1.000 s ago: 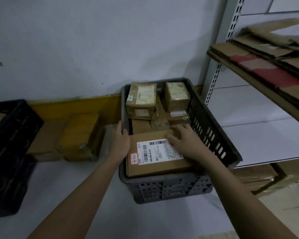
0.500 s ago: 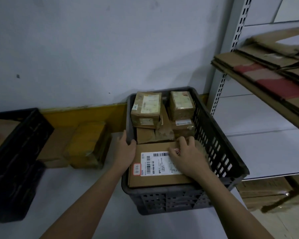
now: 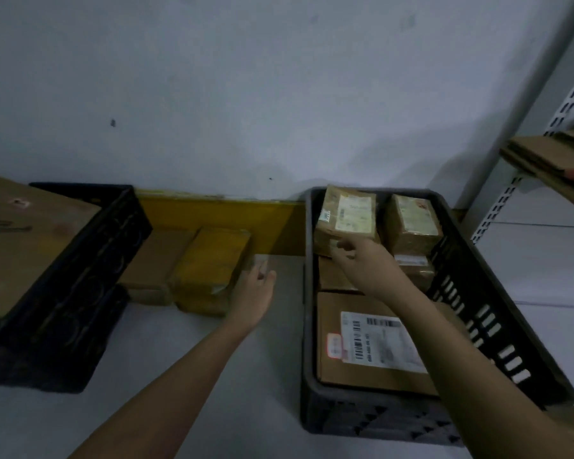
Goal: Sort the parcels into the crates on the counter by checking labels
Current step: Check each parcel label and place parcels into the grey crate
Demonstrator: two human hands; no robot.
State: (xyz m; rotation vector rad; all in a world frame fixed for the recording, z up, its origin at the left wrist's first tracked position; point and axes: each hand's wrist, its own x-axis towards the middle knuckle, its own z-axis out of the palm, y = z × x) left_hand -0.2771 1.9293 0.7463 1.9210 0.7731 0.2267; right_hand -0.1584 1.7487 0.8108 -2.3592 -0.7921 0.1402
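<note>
A grey crate (image 3: 307,293) stands on the white counter at right, holding several parcels. A flat cardboard box with a white barcode label (image 3: 371,342) lies at its front. Two taped brown parcels sit at the back, the left taped parcel (image 3: 345,217) and the right taped parcel (image 3: 411,223). My right hand (image 3: 365,266) reaches into the crate, its blurred fingertips at the lower front edge of the left taped parcel. My left hand (image 3: 256,293) hovers over the counter just left of the crate, fingers apart and holding nothing, beside a yellow-taped parcel (image 3: 212,263).
A black crate (image 3: 80,276) at left holds a large cardboard box (image 3: 24,243). A plain brown parcel (image 3: 153,263) lies next to the yellow one, against a yellow strip at the wall's foot. A metal shelf (image 3: 511,127) at right carries flattened cardboard (image 3: 550,157).
Both hands have left the flat labelled box. My right hand moved to the back of the crate onto the left taped parcel; my left hand moved out over the counter. The view swung left.
</note>
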